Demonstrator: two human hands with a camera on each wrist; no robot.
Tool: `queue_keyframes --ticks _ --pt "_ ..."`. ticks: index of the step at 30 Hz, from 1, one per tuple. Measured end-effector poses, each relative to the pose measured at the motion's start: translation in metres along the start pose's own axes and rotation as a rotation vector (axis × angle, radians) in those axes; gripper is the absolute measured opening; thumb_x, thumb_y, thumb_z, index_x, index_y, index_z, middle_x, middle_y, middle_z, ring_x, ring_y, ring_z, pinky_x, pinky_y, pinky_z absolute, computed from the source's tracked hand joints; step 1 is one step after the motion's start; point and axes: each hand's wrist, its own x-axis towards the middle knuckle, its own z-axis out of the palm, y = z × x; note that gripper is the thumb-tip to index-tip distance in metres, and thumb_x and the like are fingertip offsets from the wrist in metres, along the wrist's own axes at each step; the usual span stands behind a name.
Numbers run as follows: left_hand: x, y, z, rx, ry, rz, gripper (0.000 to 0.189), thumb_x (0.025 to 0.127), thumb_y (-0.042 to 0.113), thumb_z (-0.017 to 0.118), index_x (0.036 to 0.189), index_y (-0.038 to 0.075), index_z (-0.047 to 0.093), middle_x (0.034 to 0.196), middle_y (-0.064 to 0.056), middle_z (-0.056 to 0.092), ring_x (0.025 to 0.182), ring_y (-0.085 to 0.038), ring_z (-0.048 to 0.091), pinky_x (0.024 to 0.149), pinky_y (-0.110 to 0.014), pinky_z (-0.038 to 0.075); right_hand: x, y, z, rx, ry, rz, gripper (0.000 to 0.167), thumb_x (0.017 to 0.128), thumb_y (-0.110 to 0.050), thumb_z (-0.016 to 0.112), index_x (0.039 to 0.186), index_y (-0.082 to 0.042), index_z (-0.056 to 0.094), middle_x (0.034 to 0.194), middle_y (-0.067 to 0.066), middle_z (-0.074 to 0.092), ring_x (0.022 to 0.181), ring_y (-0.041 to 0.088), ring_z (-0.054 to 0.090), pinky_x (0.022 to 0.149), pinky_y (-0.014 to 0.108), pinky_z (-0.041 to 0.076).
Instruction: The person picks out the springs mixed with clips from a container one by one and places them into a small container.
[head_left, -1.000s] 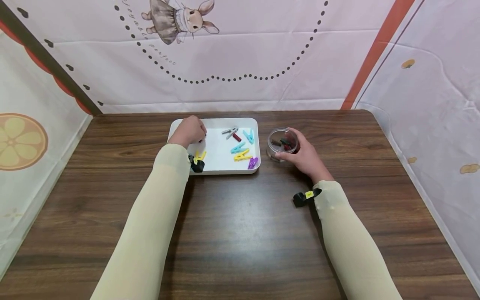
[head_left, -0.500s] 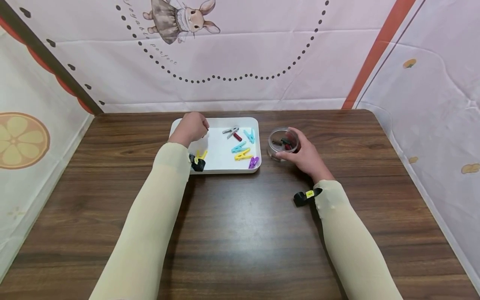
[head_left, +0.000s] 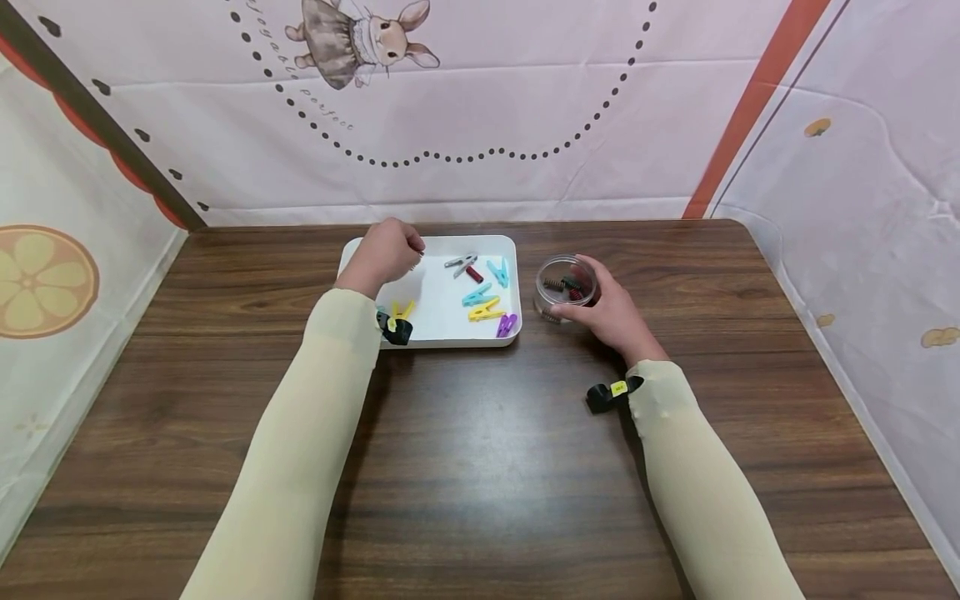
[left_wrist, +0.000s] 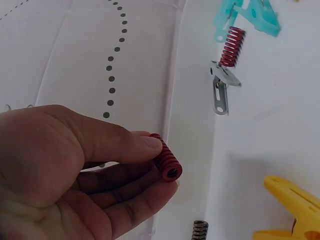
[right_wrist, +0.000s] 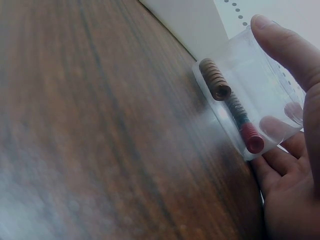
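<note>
My left hand [head_left: 384, 252] is over the left part of a white tray [head_left: 442, 342], pinching a red coil spring [left_wrist: 168, 162] between thumb and fingers. A second red spring [left_wrist: 233, 47] lies in the tray by a silver clip [left_wrist: 220, 90], and a dark spring [left_wrist: 199, 231] sits at the lower edge of the left wrist view. My right hand [head_left: 618, 321] grips a clear round jar [head_left: 542, 302] from its right side. Inside the jar are a bronze-coloured spring [right_wrist: 215, 79], a dark green one [right_wrist: 237, 107] and a red one [right_wrist: 252, 138].
Toward the tray's right side lie blue clips [head_left: 478, 295], a yellow clip [head_left: 486, 310] and a purple clip [head_left: 506, 326]. Another yellow clip [head_left: 402, 312] is beside my left wrist. The jar stands on the wooden table [head_left: 480, 467] just right of the tray. A printed cloth [head_left: 510, 108] hangs behind.
My left hand has risen from the tray's surface and shifted slightly right, bringing the red spring up with it. My right hand and the jar have stayed in place.
</note>
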Motion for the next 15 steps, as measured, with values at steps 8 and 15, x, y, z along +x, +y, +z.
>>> queue_keyframes --ticks 8,15 --pt "-0.004 0.008 -0.004 -0.073 -0.006 0.004 0.026 0.094 0.011 0.055 0.117 0.005 0.066 0.109 -0.011 0.066 0.094 -0.025 0.060 0.083 -0.038 0.051 0.000 0.001 0.000 0.004 0.009 -0.013 0.094 0.075 -0.048 0.080 0.150 -0.026 0.028 0.152 0.001 0.042 0.141 0.018 0.036 0.115 0.045 0.030" --pt "-0.009 0.014 -0.004 -0.087 0.042 0.050 0.024 0.093 0.011 0.056 0.113 0.005 0.068 0.105 -0.009 0.066 0.094 -0.024 0.057 0.082 -0.036 0.049 0.001 0.001 0.001 -0.005 0.012 -0.013 0.095 0.074 -0.049 0.080 0.150 -0.026 0.028 0.151 0.001 0.042 0.141 0.018 0.036 0.115 0.045 0.031"
